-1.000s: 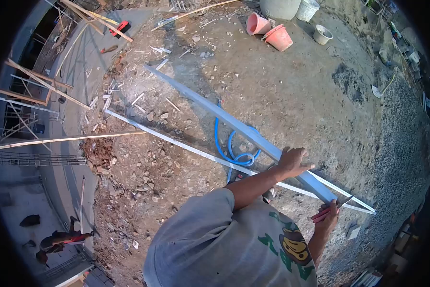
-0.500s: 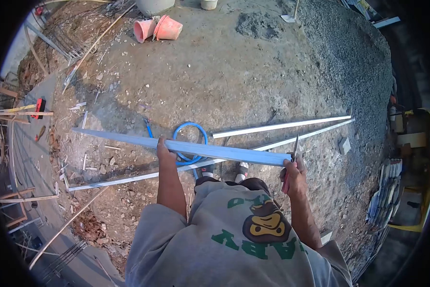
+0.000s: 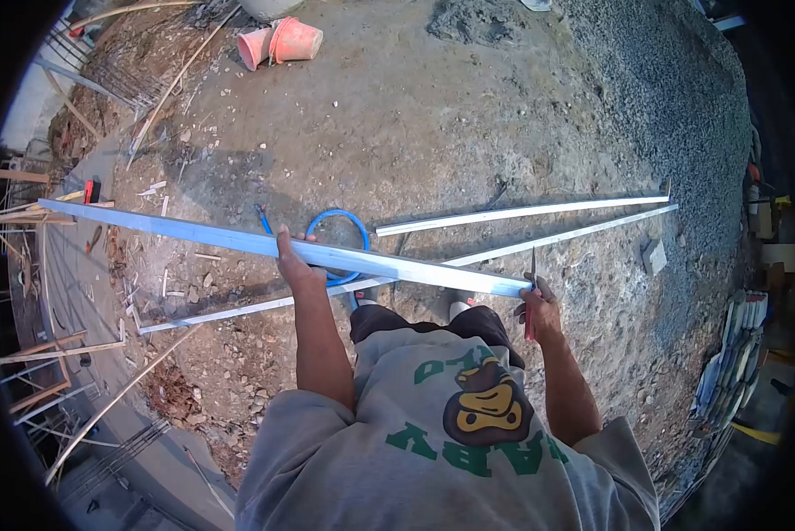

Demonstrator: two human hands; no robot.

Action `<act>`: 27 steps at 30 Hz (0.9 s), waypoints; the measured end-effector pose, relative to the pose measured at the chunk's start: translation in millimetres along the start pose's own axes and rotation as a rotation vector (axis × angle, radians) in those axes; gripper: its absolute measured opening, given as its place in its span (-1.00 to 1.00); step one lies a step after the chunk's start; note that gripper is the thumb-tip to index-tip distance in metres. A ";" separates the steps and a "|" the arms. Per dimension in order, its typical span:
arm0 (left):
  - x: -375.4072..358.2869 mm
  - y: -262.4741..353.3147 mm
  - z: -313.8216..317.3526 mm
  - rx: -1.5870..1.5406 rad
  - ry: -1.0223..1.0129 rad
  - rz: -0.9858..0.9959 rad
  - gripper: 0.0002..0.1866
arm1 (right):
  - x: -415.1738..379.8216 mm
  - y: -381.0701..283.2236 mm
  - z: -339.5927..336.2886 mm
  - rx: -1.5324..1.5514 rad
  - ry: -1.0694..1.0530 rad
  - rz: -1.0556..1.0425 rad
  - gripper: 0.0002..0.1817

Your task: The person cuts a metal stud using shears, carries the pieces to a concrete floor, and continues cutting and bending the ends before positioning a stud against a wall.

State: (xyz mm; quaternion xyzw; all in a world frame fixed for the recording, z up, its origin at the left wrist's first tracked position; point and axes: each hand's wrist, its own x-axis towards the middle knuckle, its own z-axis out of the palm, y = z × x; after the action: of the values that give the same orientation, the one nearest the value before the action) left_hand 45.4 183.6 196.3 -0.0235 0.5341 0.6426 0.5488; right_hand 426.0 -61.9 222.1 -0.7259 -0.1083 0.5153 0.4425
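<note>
Across my front I hold a long, pale metal profile [image 3: 380, 263], its far end reaching out to the left and slightly away from me. My left hand [image 3: 297, 263] is wrapped around it near the middle. At the near right end, my right hand [image 3: 541, 310] grips the profile's tip together with a slim red-handled tool [image 3: 529, 327], whose dark pointed blade sticks up past the fingers. Beneath the profile, a coiled blue hose [image 3: 364, 232] lies on the ground, partly hidden by it. My feet stand just behind the hose.
Two more metal profiles lie on the dirt, a shorter one [image 3: 521, 214] and a longer one [image 3: 211, 316]. Two orange buckets [image 3: 295, 41] lie farther off. Gravel [image 3: 680, 97] covers the right side. Stacked pieces [image 3: 729, 354] stand at lower right, and wooden sticks [image 3: 123, 403] lie at left.
The held profile has shifted, its far end now reaching farther left and up in view. Both hands keep their hold. The view has moved slightly over the ground.
</note>
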 end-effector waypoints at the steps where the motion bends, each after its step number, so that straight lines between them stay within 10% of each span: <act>1: -13.0 -4.2 -1.3 0.007 0.003 0.031 -0.55 | 5.6 8.4 -9.7 -0.029 -0.026 0.016 -0.51; 14: -165.4 66.9 18.8 0.032 -0.143 0.618 -0.67 | 80.1 41.2 21.4 -1.004 -0.339 -0.008 -0.41; 22: -140.5 74.5 -43.3 0.082 -0.102 0.776 -0.66 | 132.9 97.0 -12.0 -1.294 -0.242 -0.004 -0.72; 27: -88.8 37.7 -101.9 0.188 -0.077 0.861 -0.61 | 238.0 179.5 46.4 -1.616 -0.475 -0.194 -0.56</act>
State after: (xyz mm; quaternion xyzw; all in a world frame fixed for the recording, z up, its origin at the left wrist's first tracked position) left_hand -3.5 57.1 232.2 0.2750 0.5303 0.7619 0.2504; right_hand 439.2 3.6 -72.1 -0.6788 -0.5953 0.3781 -0.2045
